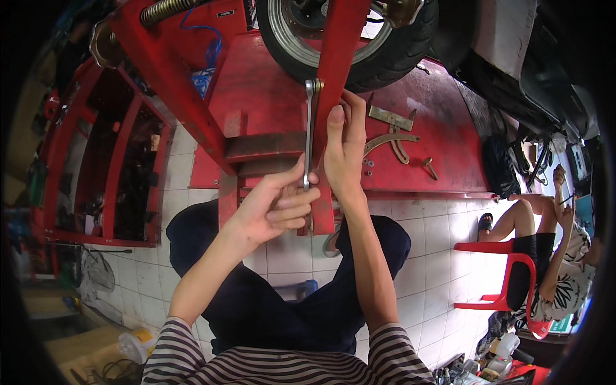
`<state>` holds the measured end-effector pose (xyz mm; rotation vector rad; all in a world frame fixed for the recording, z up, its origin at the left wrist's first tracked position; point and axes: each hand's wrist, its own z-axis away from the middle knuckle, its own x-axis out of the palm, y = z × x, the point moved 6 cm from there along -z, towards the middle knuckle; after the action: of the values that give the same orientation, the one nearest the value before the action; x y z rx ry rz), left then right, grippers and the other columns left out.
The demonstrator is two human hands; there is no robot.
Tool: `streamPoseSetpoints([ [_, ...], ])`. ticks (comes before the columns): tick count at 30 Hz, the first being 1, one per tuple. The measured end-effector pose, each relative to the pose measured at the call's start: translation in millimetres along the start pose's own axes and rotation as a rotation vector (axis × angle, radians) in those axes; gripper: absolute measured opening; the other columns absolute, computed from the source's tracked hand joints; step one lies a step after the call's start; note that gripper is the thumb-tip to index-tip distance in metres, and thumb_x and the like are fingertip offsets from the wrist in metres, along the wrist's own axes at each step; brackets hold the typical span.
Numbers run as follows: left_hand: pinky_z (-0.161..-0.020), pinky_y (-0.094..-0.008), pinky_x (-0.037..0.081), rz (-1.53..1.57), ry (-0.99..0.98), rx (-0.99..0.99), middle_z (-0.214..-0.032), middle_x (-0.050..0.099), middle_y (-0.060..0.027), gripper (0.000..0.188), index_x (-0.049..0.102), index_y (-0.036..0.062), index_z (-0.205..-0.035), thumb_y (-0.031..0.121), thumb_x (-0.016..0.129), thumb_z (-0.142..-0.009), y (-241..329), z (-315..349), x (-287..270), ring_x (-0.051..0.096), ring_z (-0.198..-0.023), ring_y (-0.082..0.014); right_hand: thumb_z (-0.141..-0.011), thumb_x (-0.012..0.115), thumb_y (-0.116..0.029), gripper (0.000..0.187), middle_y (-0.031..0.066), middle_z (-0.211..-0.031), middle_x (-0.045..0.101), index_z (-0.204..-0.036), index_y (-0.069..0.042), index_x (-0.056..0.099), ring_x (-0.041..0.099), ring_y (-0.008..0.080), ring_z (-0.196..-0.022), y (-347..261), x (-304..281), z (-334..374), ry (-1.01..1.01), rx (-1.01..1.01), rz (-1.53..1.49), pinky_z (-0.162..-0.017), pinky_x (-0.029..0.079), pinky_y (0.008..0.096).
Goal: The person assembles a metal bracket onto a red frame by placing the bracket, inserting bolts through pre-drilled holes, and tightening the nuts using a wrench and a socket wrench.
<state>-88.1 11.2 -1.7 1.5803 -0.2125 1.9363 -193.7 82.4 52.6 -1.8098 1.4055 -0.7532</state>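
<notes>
A long silver wrench [309, 131] stands nearly upright in the picture, its far end on a bolt [317, 84] at the side of a red steel bar [337, 58]. My left hand [276, 202] grips the wrench's near end between thumb and fingers. Against the right side of that same bar rests my right hand [346, 138], its fingers curled around the edge and partly hidden behind it. Just beyond the bar is a motorcycle wheel [282, 48] with a black tyre and a silver rim.
On the red platform [256, 77], to the right, lie metal bracket pieces [393, 131] and a loose bolt [430, 168]. A red shelf frame [115, 167] stands at left. At right, another person [545, 250] sits on a red plastic chair [491, 301].
</notes>
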Motion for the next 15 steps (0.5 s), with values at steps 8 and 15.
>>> streamPoseSetpoints([
  [8,-0.033,-0.0206,0.018,-0.232,0.022,0.22,-0.055,0.037,0.0035,0.036,0.046,0.0096,-0.092,0.041,0.035,-0.105,5,-8,-2,0.024,-0.033,-0.005,-0.103,0.046,-0.033,0.043,0.0201,-0.119,0.061,-0.13,0.0,0.044,0.06,0.0247,-0.11,1,1,1,0.004,-0.011,0.001,-0.096,0.045,0.0365],
  [15,-0.031,-0.0211,0.015,-0.21,0.003,0.425,-0.054,0.03,0.004,0.033,0.043,0.01,-0.091,0.034,0.028,-0.107,5,1,-1,0.02,-0.033,-0.0051,-0.104,0.043,-0.032,0.046,0.0158,-0.124,0.054,-0.135,0.0,0.035,0.053,0.0197,-0.116,-1,6,7,0.076,-0.108,0.051,-0.1,0.038,0.0324],
])
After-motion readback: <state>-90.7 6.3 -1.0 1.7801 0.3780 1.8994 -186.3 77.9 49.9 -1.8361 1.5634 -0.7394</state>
